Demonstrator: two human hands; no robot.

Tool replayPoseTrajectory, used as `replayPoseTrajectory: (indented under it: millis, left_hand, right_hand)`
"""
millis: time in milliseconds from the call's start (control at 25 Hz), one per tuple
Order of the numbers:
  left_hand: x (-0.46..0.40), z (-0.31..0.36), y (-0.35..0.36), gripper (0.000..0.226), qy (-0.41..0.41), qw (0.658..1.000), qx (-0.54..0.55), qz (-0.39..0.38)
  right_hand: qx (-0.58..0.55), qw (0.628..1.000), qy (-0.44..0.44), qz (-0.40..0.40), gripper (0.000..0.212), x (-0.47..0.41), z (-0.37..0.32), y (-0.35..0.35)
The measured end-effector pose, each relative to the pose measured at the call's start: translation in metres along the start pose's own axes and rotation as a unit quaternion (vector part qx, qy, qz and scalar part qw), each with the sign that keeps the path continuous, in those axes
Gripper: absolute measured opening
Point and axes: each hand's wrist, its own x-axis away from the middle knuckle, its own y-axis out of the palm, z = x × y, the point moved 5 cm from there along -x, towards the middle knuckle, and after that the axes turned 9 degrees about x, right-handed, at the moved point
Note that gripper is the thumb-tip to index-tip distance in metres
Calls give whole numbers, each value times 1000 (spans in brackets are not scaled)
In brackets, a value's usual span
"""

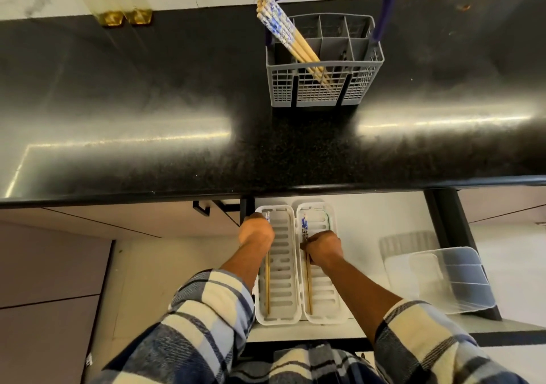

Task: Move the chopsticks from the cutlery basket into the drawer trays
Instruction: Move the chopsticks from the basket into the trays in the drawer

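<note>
A grey cutlery basket [323, 88] with a blue handle stands on the black counter. Several chopsticks [288, 36] with blue-and-white tops lean out of it to the left. Below, in the open drawer, lie two white slotted trays side by side: the left tray [280, 280] and the right tray [323, 292]. My left hand [256, 231] is closed around a chopstick [268, 287] lying along the left tray's left side. My right hand [323, 249] grips a chopstick [308, 287] lying in the right tray, its blue top showing above my fingers.
A clear plastic divided container [443, 280] sits at the drawer's right. The black counter edge [266, 190] overhangs the drawer's back. Two gold-footed clear objects [125, 17] stand at the counter's far left. Cabinet fronts lie to the left.
</note>
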Motion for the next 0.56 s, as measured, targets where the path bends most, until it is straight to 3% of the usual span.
replayPoseTrajectory:
  millis: [200, 560]
  left_hand:
    - [0, 17, 2, 33, 6, 992, -124, 26]
    - [1, 25, 12, 42, 14, 980, -198, 2]
  right_hand:
    - [35, 999, 10, -1, 17, -1, -2, 4]
    - [62, 997, -18, 38, 18, -2, 0, 3]
